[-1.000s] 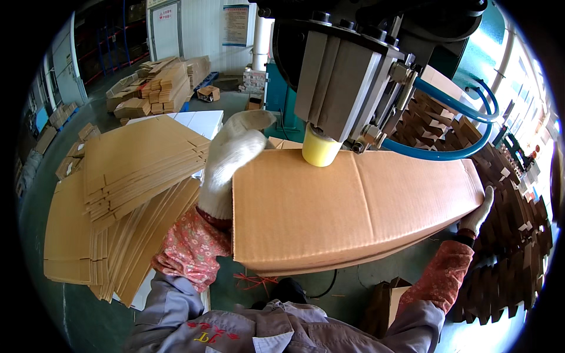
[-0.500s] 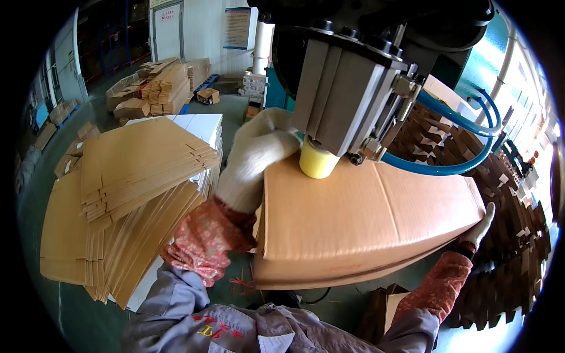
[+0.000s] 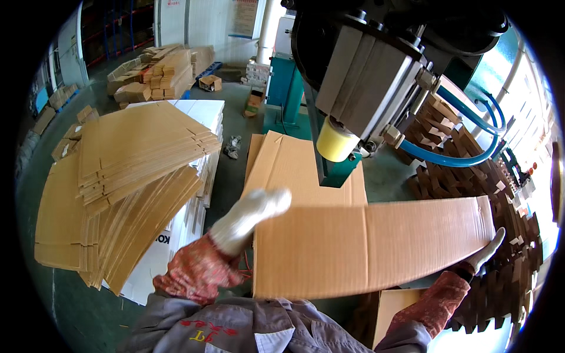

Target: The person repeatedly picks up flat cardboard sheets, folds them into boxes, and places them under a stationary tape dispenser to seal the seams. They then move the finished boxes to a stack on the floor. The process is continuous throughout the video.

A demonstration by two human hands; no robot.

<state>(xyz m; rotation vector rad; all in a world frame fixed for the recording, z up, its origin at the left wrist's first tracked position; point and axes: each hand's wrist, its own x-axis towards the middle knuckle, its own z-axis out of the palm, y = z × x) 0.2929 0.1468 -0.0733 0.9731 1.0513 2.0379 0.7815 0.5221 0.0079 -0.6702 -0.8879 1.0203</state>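
Note:
A brown cardboard box [image 3: 312, 250] lies in front of me, its long side panel facing me and a flap [image 3: 297, 167] reaching away from me. My right hand [image 3: 488, 252], in a white glove, holds the box's right end with its fingers along the edge. At the upper left corner of the panel is my left hand [image 3: 250, 219], also gloved; motion smears its fingers, and I cannot tell whether it touches the box. Above the flap hangs a machine's grey metal block [image 3: 368, 82] with a yellow cylinder [image 3: 336, 141] beneath. A narrow green arm [image 3: 342, 170] of the machine lies over the flap.
Flat cardboard sheets [image 3: 138, 147] are stacked at my left on white sheets [image 3: 209, 120]. Blue hoses [image 3: 453, 167] loop from the machine. Many brown folded cardboard pieces [image 3: 506, 276] stand at the right. More cardboard stacks [image 3: 170, 76] lie farther back.
The box has come toward me, away from the yellow cylinder, and tipped so its side panel shows. My left hand has moved down from beside the machine head. My right hand stays at the box's end.

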